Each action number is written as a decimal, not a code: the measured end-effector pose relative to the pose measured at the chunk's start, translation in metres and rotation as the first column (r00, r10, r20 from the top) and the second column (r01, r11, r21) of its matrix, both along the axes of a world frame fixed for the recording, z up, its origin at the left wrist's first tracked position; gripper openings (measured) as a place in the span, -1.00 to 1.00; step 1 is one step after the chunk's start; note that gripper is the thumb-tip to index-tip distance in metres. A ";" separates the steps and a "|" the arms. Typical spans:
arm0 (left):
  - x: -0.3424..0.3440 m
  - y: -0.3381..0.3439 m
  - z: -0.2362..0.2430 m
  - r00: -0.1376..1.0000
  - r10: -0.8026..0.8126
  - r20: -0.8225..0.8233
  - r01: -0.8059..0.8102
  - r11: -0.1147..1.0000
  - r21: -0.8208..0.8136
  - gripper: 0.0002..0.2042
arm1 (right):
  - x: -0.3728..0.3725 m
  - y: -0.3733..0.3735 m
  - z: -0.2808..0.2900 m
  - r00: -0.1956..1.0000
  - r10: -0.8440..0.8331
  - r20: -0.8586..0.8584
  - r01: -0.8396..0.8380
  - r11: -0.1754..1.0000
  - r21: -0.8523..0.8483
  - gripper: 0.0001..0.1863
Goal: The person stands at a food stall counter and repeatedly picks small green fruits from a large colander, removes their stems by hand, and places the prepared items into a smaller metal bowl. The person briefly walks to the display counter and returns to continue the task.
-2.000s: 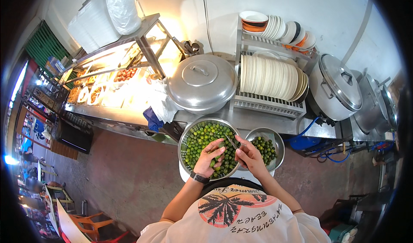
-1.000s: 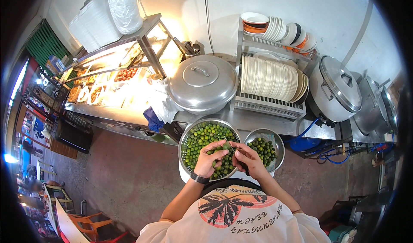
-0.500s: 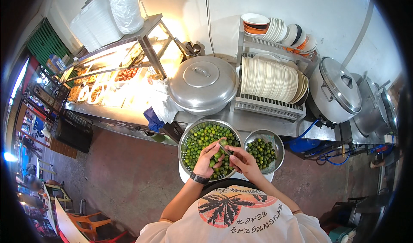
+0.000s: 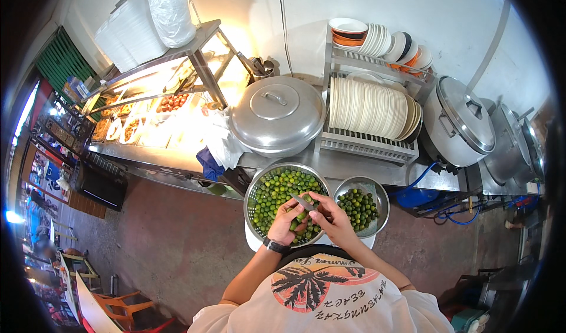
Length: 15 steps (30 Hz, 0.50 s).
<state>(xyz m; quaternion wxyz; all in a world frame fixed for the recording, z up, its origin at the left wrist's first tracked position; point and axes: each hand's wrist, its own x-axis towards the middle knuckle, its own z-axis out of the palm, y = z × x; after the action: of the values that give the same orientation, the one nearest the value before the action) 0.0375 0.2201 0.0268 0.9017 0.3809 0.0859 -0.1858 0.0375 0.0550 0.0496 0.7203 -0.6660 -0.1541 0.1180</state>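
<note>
My left hand (image 4: 282, 227), with a dark watch at the wrist, curls round green limes (image 4: 300, 217) above a large perforated metal colander (image 4: 250, 210). My right hand (image 4: 333, 220) closes on a small knife (image 4: 302, 202), whose blade points up and left across the left fingers. Whether the blade touches a lime is hidden by my fingers. Small round green limes (image 4: 272, 193) fill the colander beneath both hands. To its right, a smaller metal bowl (image 4: 384, 198) holds darker green limes (image 4: 357, 208).
Beyond the bowls stands a metal counter with a big lidded pot (image 4: 277, 118), a rack of plates (image 4: 368, 110) and a rice cooker (image 4: 458, 124). A lit food display (image 4: 147, 112) is at the left. An orange chair (image 4: 121, 306) stands at the lower left.
The knife blade has swung to lie more across my left fingers, pointing further left. Both hands stay over the colander, with a slight shift of the fingers.
</note>
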 end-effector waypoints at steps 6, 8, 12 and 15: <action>-0.001 -0.003 0.002 0.999 0.034 0.011 -0.035 0.998 0.049 -0.67 | -0.001 0.004 0.004 1.000 -0.018 0.014 0.018 1.000 -0.018 -0.53; -0.003 -0.003 0.002 0.998 0.055 0.001 -0.055 0.997 0.050 -0.67 | -0.001 0.003 0.005 1.000 -0.007 0.012 0.008 0.999 -0.054 -0.52; -0.003 -0.001 0.001 0.998 0.064 0.015 -0.065 0.997 0.050 -0.67 | 0.002 0.000 -0.005 0.985 -0.005 0.175 0.027 0.992 -0.123 -0.51; -0.003 0.002 -0.001 0.999 0.032 0.033 -0.033 0.999 0.042 -0.69 | 0.004 -0.003 -0.012 0.970 0.011 0.244 0.021 0.991 -0.129 -0.51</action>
<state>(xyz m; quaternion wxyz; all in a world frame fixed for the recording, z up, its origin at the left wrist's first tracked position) 0.0341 0.2221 0.0255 0.8976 0.4014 0.0811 -0.1631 0.0414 0.0522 0.0381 0.6511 -0.7216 -0.2315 0.0432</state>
